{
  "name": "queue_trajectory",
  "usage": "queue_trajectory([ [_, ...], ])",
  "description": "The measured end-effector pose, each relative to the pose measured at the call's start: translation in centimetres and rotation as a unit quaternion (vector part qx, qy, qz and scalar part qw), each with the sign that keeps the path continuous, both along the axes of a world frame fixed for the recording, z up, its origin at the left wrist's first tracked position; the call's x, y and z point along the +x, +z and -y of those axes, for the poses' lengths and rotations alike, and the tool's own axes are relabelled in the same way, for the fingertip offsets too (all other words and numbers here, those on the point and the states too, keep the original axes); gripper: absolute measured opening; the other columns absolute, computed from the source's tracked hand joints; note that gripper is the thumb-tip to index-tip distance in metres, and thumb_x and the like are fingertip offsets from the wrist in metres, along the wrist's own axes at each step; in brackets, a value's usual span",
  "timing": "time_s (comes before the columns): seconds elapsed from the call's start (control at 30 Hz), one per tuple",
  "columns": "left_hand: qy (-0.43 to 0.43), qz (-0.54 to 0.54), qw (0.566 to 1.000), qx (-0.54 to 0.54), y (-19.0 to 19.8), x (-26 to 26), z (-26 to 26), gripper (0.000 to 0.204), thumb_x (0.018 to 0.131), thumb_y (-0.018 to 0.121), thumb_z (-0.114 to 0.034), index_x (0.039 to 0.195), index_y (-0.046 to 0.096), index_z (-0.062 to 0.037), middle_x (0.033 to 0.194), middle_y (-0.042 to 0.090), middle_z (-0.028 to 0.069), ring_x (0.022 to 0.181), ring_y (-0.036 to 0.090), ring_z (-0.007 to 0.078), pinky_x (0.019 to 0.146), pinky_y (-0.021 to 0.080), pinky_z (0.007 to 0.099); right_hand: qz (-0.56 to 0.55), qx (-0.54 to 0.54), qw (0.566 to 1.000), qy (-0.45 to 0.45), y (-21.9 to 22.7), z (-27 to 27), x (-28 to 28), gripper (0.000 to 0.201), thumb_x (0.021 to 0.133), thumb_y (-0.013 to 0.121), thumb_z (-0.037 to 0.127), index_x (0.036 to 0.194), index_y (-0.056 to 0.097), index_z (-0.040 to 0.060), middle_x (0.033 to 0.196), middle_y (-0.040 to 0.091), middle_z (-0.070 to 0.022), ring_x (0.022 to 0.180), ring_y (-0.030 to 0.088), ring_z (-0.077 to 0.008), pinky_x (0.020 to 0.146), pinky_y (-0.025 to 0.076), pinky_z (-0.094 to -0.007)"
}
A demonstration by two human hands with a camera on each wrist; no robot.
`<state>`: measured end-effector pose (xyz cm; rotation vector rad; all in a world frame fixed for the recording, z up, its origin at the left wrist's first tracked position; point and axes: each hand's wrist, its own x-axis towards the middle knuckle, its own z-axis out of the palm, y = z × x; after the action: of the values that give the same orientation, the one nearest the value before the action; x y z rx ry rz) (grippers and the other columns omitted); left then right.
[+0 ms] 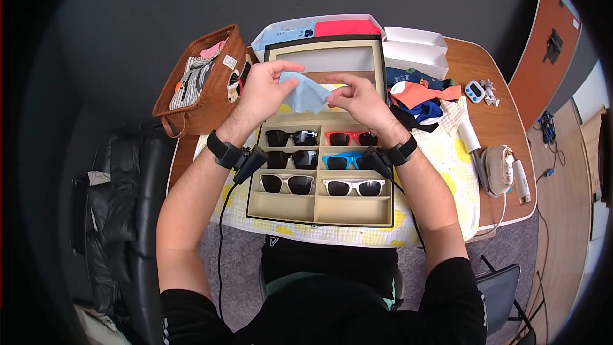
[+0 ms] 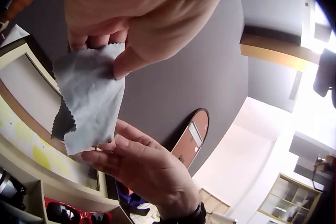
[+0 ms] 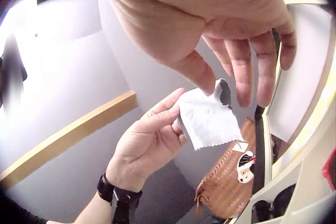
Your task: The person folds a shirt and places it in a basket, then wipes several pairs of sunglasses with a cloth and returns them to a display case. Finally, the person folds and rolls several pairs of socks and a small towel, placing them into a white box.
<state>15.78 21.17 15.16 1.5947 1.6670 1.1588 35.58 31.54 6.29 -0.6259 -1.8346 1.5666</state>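
A light blue-grey cleaning cloth with zigzag edges hangs between both hands, above the open sunglasses case. My left hand pinches its upper part between thumb and fingers. At the opposite corner, my right hand pinches the edge with thumb and fingertip, its other fingers spread. One corner of the cloth folds over in the left wrist view. Below lie black sunglasses, a second black pair, red sunglasses, blue sunglasses and two white-framed pairs, each in its own compartment.
The case's windowed lid stands raised at the back. A brown woven basket with clothes is at left. Right are folded socks, a small timer and a beige device. White boxes stand behind.
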Motion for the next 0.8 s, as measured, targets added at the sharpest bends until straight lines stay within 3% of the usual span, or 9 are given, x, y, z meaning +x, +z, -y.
queue_trajectory([
  [0.1, -0.008, 0.004, 0.999, 0.032, -0.3, -0.3, -0.2, 0.029, 0.09, 0.064, 0.006, 0.118, 0.07, 0.0024, 0.1, 0.075, 0.0086, 0.088, 0.069, 0.0086, 0.077, 0.056, 0.0245, -0.008, -0.064, 0.998, 0.027, 1.4, 0.4, 0.6, 0.048, 0.093, 0.069, 0.005, 0.138, 0.054, -0.0041, 0.1, 0.076, -0.0136, 0.092, 0.073, -0.0163, 0.09, 0.052, -0.028],
  [0.2, 0.005, -0.034, 0.999, 0.012, -0.3, -0.7, -0.3, 0.029, 0.09, 0.064, 0.006, 0.118, 0.07, 0.0023, 0.101, 0.075, 0.009, 0.089, 0.07, 0.0092, 0.078, 0.057, 0.0251, -0.023, -0.106, 0.992, 0.058, 0.5, -0.4, 0.6, 0.047, 0.094, 0.068, 0.006, 0.137, 0.055, -0.0047, 0.099, 0.076, -0.0152, 0.092, 0.073, -0.017, 0.09, 0.052, -0.0275],
  [0.37, -0.009, 0.002, 1.0, 0.006, 0.5, 0.6, 0.0, 0.027, 0.095, 0.062, 0.004, 0.122, 0.068, 0.0029, 0.106, 0.074, 0.0083, 0.092, 0.069, 0.0086, 0.081, 0.056, 0.0234, -0.035, -0.094, 0.995, 0.017, 1.2, 0.2, 0.6, 0.046, 0.093, 0.069, 0.005, 0.136, 0.056, -0.0044, 0.096, 0.076, -0.0143, 0.089, 0.073, -0.0163, 0.084, 0.053, -0.0262],
  [0.43, -0.016, -0.006, 1.0, 0.001, 0.7, 0.8, 0.1, 0.027, 0.095, 0.063, 0.003, 0.121, 0.068, 0.003, 0.106, 0.074, 0.0089, 0.091, 0.069, 0.009, 0.081, 0.056, 0.0234, -0.09, -0.088, 0.992, 0.006, 1.0, 0.3, 0.5, 0.036, 0.091, 0.07, 0.004, 0.126, 0.064, -0.0045, 0.094, 0.076, -0.0116, 0.084, 0.071, -0.0132, 0.081, 0.053, -0.0247],
  [0.47, -0.016, -0.005, 1.0, 0.0, 0.7, 0.8, 0.1, 0.027, 0.095, 0.063, 0.003, 0.121, 0.068, 0.003, 0.106, 0.074, 0.0089, 0.091, 0.069, 0.009, 0.081, 0.056, 0.0234, -0.089, -0.089, 0.992, 0.006, 1.0, 0.2, 0.5, 0.036, 0.091, 0.07, 0.004, 0.126, 0.064, -0.0045, 0.094, 0.076, -0.0116, 0.084, 0.071, -0.0132, 0.081, 0.053, -0.0247],
  [0.53, -0.006, -0.011, 1.0, -0.008, 0.5, 0.6, 0.0, 0.027, 0.094, 0.063, 0.003, 0.12, 0.068, 0.0033, 0.105, 0.075, 0.0096, 0.089, 0.07, 0.0096, 0.079, 0.056, 0.0237, -0.066, -0.053, 0.996, -0.032, 0.9, 0.2, 0.3, 0.023, 0.088, 0.073, 0.003, 0.11, 0.072, -0.0037, 0.089, 0.075, -0.0074, 0.078, 0.068, -0.0112, 0.073, 0.052, -0.024],
  [0.63, 0.015, -0.034, 0.999, -0.01, -0.1, 0.2, -0.3, 0.027, 0.094, 0.065, 0.001, 0.12, 0.068, 0.0037, 0.101, 0.076, 0.0102, 0.088, 0.07, 0.0098, 0.078, 0.056, 0.0237, -0.043, -0.022, 0.996, -0.07, 1.0, 0.1, 0.5, 0.014, 0.089, 0.073, 0.003, 0.101, 0.075, -0.0032, 0.088, 0.076, -0.0067, 0.079, 0.067, -0.0082, 0.075, 0.053, -0.023],
  [0.8, 0.024, -0.053, 0.998, 0.006, -0.8, -0.6, -0.6, 0.023, 0.092, 0.067, -0.001, 0.114, 0.072, 0.003, 0.093, 0.076, 0.011, 0.082, 0.07, 0.0107, 0.072, 0.056, 0.0256, -0.054, -0.034, 0.995, -0.082, 1.3, -0.2, 0.8, 0.014, 0.087, 0.075, 0.004, 0.098, 0.074, -0.0034, 0.083, 0.074, -0.0066, 0.075, 0.066, -0.0089, 0.07, 0.053, -0.0239],
])
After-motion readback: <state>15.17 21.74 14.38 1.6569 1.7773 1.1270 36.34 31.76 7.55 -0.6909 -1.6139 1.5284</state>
